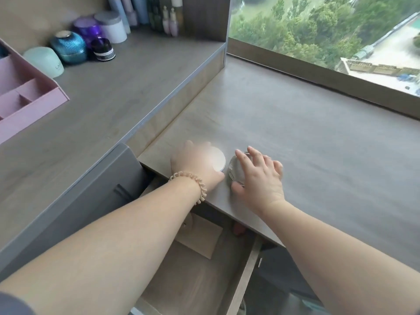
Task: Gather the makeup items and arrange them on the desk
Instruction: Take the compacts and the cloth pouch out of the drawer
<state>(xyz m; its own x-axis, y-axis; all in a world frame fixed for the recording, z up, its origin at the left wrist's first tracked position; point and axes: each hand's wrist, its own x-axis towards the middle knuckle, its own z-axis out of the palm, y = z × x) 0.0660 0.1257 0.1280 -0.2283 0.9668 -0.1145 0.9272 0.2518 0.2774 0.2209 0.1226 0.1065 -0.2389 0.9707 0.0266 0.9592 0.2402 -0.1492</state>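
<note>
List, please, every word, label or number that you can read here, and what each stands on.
"LA": on the mint jar; the rest of the word is unreadable.
Black jar: white label, print too small to read.
Bottles at the back: too blurred to read.
Compact under the left hand and clear case under the right hand: no text visible.

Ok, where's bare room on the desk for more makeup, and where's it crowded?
Bare: the lower desk from right hand to window frame; raised shelf right of pink organizer. Crowded: shelf's back, with jars and bottles; near edge, where left hand holds a white compact, right hand a silvery compact.
</note>
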